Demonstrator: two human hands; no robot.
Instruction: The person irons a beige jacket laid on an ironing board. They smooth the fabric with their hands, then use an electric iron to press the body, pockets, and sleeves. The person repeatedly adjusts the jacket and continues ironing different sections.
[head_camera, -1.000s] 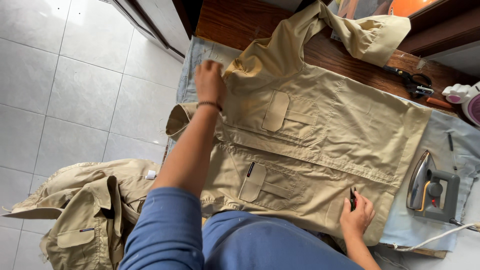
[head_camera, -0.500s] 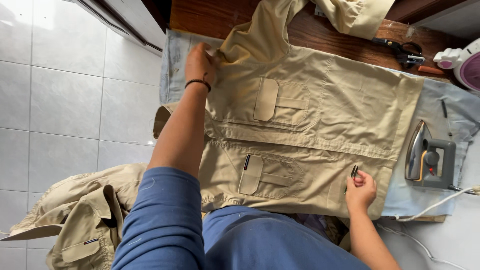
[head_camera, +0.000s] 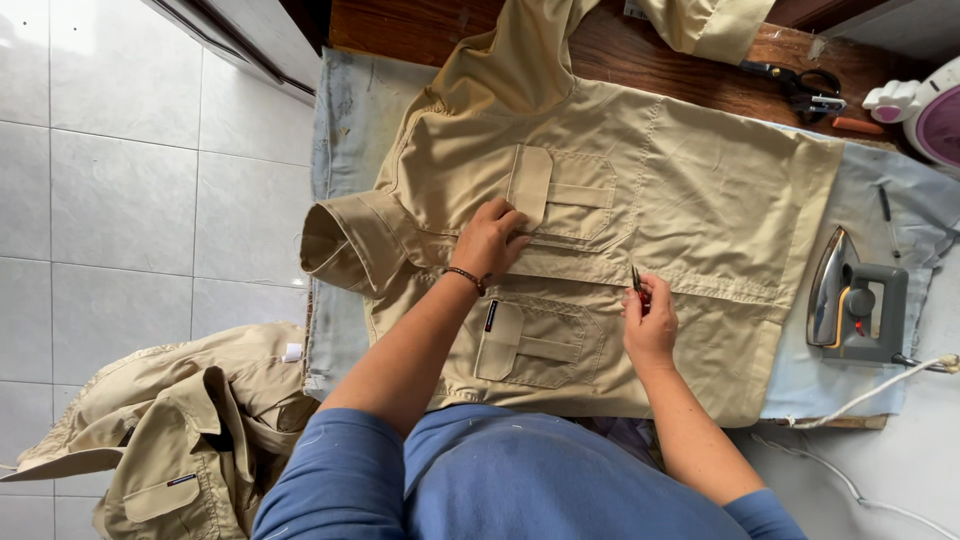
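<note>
Fingers of your left hand (head_camera: 492, 237) pressed flat on the khaki shirt (head_camera: 640, 170); your right hand (head_camera: 648, 322) pinched a small clipper (head_camera: 636, 280) just right, at the placket.

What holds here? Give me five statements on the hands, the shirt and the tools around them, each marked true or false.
1. The left hand rests flat on the khaki shirt beside a chest pocket flap. True.
2. The right hand is empty. False: it pinches a small dark tool at the shirt's front placket.
3. The iron stands on the shirt. False: it sits apart, on the pale blue cloth right of the shirt.
4. Scissors lie on the wooden surface beyond the shirt. True.
5. Another khaki garment lies heaped on the tiled floor. True.
</note>
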